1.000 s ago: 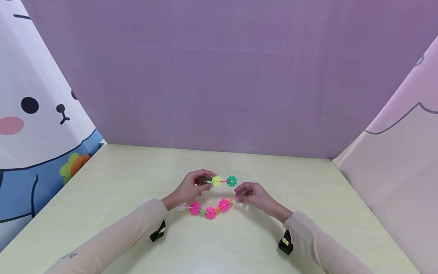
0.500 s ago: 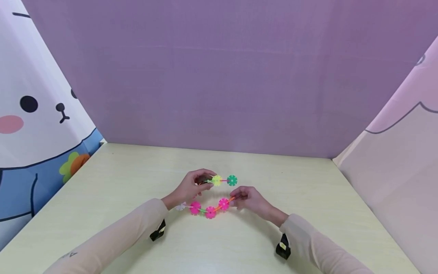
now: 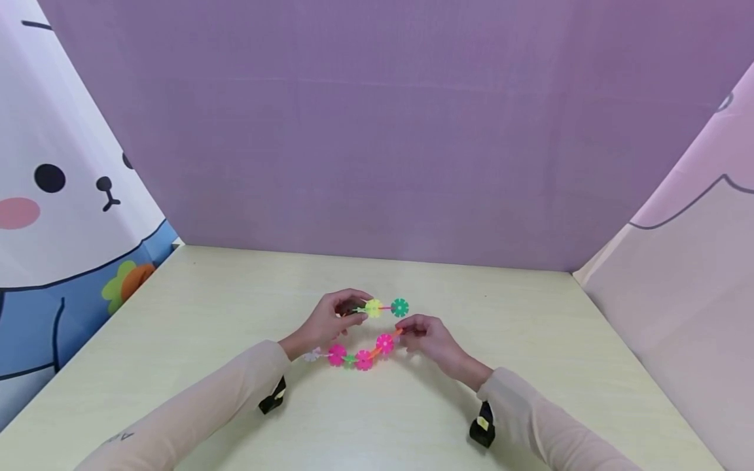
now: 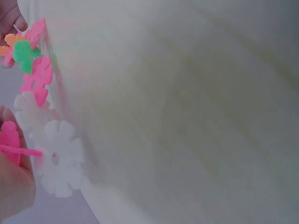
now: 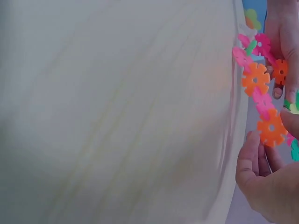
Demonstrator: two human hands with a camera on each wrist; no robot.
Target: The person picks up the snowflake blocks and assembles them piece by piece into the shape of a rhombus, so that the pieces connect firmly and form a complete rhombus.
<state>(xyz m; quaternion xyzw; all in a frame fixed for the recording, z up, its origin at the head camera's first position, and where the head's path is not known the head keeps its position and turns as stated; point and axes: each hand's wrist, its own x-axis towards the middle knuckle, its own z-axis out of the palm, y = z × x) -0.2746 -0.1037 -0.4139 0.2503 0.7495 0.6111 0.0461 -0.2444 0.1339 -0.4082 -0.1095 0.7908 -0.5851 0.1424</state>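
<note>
A curved chain of slotted plastic snowflake discs spans both hands. My left hand [image 3: 326,322] grips its far stretch between thumb and fingers, beside a yellow disc [image 3: 374,308] with a green disc [image 3: 400,307] at the tip. The near stretch runs through a white disc [image 4: 61,158], several pink discs [image 3: 363,360] and a small green one [image 4: 25,56]. At its right end, my right hand [image 3: 434,343] pinches an orange disc [image 5: 272,127]. The two ends stand apart, the green tip just beyond the right fingertips. Left fingers partly cover the chain's left side.
The pale wooden table [image 3: 377,425] lies beneath both hands. A purple panel [image 3: 377,131] rises behind it, with a cartoon-printed cloth [image 3: 65,242] at the left and a pink-and-white one [image 3: 695,261] at the right. Black wrist cameras [image 3: 483,425] hang below the sleeves.
My right hand has shifted left, then slightly up, and its fingers have moved further along the orange disc. The near stretch's right end has risen slightly. My left hand has hardly moved.
</note>
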